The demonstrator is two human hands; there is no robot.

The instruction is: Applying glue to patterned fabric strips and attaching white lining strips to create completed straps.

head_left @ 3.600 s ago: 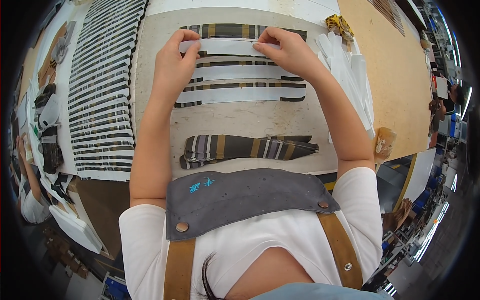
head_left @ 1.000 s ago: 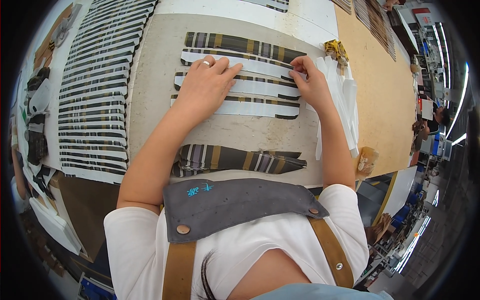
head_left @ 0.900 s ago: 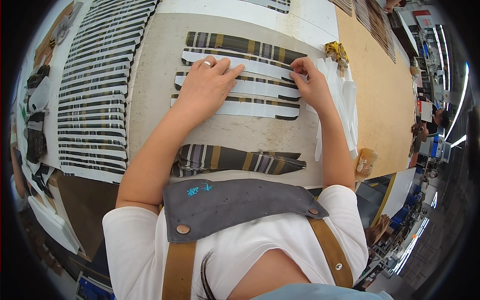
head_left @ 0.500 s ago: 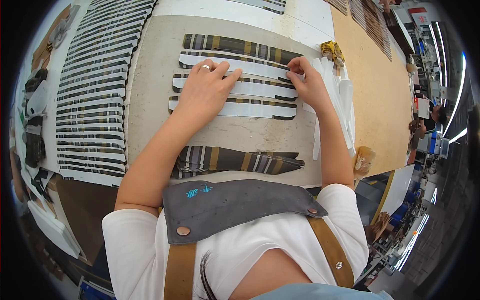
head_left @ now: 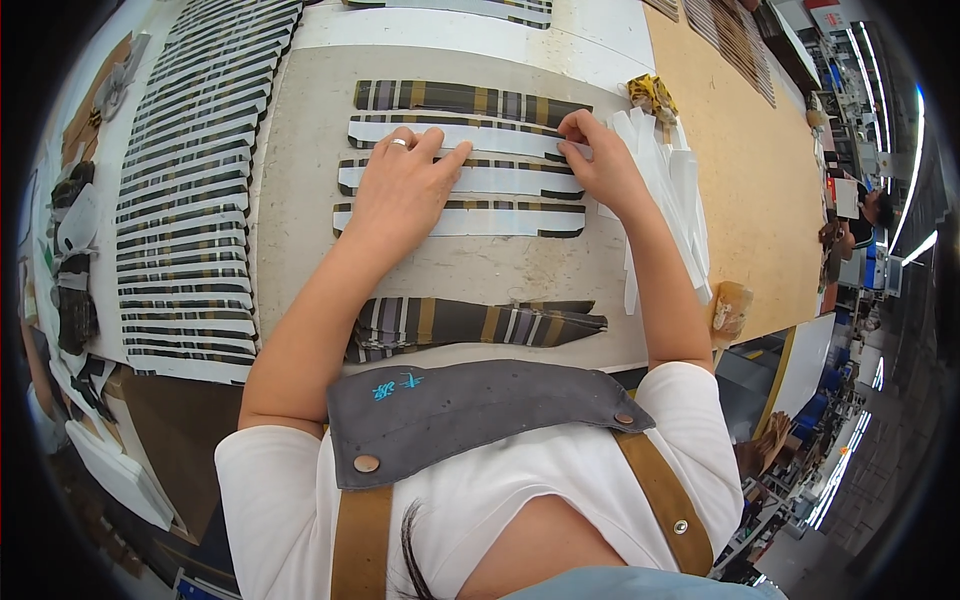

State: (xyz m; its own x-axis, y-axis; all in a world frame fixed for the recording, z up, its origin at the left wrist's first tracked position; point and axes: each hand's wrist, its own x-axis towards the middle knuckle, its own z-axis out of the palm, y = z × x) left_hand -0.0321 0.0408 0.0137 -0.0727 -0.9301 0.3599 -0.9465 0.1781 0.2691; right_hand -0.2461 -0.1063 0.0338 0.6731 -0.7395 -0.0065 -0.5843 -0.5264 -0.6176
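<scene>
Four plaid fabric pieces lie in rows before me; the farthest piece (head_left: 470,98) shows bare plaid, while the three nearer carry white strips. My left hand (head_left: 405,195), a ring on one finger, rests with fingers apart on the second row's white strip (head_left: 500,136). At that strip's right end, my right hand (head_left: 605,165) pinches its edge between thumb and forefinger. Below it lie the third row's strip (head_left: 500,178) and the nearest strip (head_left: 490,220). My left palm and wrist cover the left parts of the nearer rows.
Loose white strips (head_left: 680,210) lie right of my right forearm, with a yellow crumpled bundle (head_left: 652,95) above and a translucent amber block (head_left: 732,308) below. Folded plaid fabric (head_left: 470,325) sits near my chest. Overlapping plaid pieces (head_left: 190,200) fill the left side. A person (head_left: 868,222) is far right.
The whole view has shifted slightly, with the rows appearing a little lower and farther left. Both hands keep nearly the same places on the second strip.
</scene>
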